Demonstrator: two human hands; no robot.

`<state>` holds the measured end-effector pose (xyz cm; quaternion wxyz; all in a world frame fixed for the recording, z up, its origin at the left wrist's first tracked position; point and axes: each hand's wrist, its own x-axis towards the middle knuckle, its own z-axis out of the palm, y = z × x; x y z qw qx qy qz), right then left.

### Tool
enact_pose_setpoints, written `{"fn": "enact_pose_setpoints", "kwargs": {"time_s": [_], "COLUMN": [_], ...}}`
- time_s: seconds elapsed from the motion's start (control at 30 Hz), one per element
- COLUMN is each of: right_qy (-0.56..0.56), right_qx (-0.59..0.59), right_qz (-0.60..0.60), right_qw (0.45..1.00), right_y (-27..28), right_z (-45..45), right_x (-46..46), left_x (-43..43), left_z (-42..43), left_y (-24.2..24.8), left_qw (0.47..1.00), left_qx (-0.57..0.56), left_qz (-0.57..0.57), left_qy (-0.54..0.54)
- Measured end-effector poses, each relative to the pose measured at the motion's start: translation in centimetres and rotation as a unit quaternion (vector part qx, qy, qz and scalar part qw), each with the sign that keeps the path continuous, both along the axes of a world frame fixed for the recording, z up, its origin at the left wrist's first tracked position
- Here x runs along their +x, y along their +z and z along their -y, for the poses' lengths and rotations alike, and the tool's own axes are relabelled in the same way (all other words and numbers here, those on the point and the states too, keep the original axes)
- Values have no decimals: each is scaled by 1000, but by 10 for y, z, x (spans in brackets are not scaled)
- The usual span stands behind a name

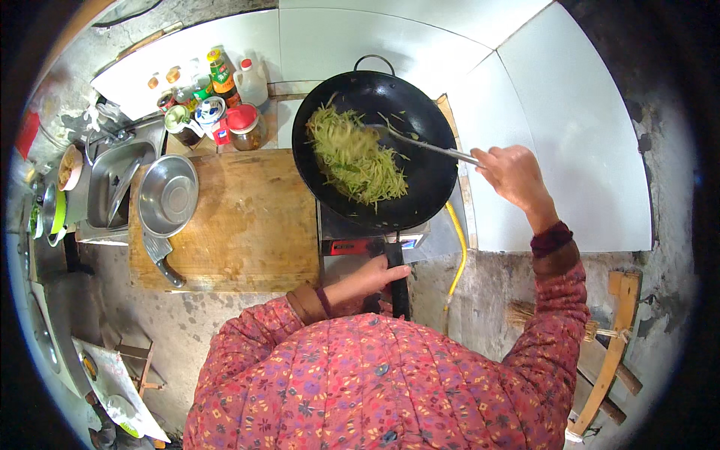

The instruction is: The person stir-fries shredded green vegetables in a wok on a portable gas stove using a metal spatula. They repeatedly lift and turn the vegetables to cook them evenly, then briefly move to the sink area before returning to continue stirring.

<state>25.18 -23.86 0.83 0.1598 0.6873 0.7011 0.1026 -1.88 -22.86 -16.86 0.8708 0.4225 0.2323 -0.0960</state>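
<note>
A black wok (pixel 433 163) sits on a gas stove (pixel 349 247), with a pile of shredded green vegetable (pixel 360 163) mostly on its left side. My right hand (pixel 509 174) is closed around the metal handle of a cooking spatula (pixel 433 147). The spatula reaches in over the wok's right rim, and its head is hidden among the shreds, part of which look blurred. At the near side, my left hand (pixel 377 275) grips the wok's long dark handle (pixel 399 287), its thumb lying across the top.
Left of the stove lies a wooden cutting board (pixel 253 219) bearing a steel bowl (pixel 169 197) and a cleaver (pixel 160 259). Sauce bottles (pixel 221 73) and seasoning jars (pixel 246 126) stand behind it, beside a sink (pixel 121 174). A yellow hose (pixel 460 247) hangs at the stove's right.
</note>
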Motion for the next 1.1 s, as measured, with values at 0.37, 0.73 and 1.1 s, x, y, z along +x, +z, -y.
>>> {"fn": "enact_pose_setpoints", "kwargs": {"time_s": [0.37,0.73,1.1], "right_qy": [-457,-463,-140], "right_qx": [-240,-68,145], "right_qz": [-335,-632,-68], "right_qw": [788,617,977], "right_y": [55,-118,-60], "right_z": [33,5,31], "right_x": [29,-17,-24], "left_x": [1,6,8], "left_z": [2,12,8], "left_y": [-4,-21,-19], "left_qw": [1000,996,995], "left_qx": [4,58,87], "left_qz": [27,61,39], "left_qy": [10,40,22]}}
